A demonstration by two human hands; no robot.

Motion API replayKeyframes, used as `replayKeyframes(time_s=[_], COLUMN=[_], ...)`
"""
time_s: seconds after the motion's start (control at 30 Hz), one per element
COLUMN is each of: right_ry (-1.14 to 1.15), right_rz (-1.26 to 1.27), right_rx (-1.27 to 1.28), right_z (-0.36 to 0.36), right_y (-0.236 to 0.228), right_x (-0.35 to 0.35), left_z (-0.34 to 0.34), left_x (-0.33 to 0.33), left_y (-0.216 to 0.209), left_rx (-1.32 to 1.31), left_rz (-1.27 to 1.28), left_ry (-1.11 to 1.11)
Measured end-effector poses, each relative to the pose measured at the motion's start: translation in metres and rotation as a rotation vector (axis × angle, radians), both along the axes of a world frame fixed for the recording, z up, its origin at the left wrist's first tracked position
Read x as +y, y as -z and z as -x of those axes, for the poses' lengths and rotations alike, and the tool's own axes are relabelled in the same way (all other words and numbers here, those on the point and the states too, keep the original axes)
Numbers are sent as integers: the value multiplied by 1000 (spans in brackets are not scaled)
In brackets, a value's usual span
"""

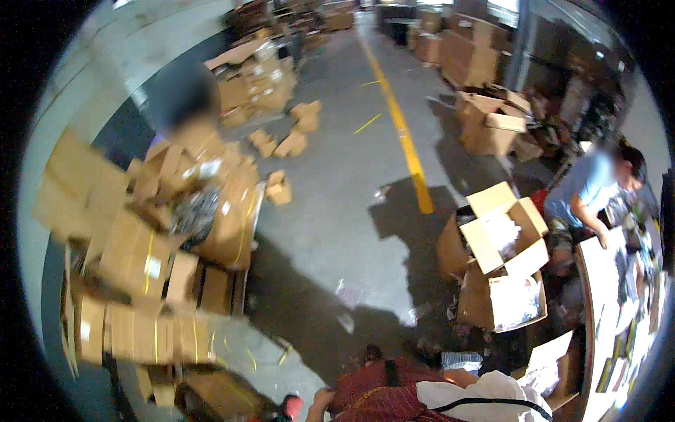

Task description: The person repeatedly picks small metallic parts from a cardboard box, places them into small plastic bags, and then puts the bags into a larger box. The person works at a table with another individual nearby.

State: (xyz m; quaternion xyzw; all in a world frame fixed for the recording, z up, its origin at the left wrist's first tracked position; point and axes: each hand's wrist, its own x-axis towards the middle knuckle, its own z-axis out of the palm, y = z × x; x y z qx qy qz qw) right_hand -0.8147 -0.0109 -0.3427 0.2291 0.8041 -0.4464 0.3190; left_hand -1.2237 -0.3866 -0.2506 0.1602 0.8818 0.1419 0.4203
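At the bottom edge, a bit of my left hand or wrist shows beside a dark red cloth; its fingers are hidden. A small patch of skin, seemingly my right hand, shows between the red cloth and a white cloth with a black cord across it. Its fingers cannot be made out, nor whether it holds anything. Whether the cloths are worn or held is unclear. Close to the right hand lies a pale clear-plastic bundle.
Opened cartons stand right, by a white worktable where a person in light blue leans. Stacked cardboard fills the left, with another person's dark, blurred head behind. A yellow line runs along the floor among plastic scraps.
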Motion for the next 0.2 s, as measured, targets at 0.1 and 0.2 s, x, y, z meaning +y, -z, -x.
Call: replayKeyframes(time_s=[0.1,0.2], right_ry=[342,336], right_rz=[232,157], right_rx=[-347,-202], right_z=[126,225], right_y=[29,15], right_x=[52,119], left_z=[92,172], left_x=[50,129], left_y=[-12,-2], left_rx=[-8,-42], left_rz=[-3,-1], left_ry=[-1,-2])
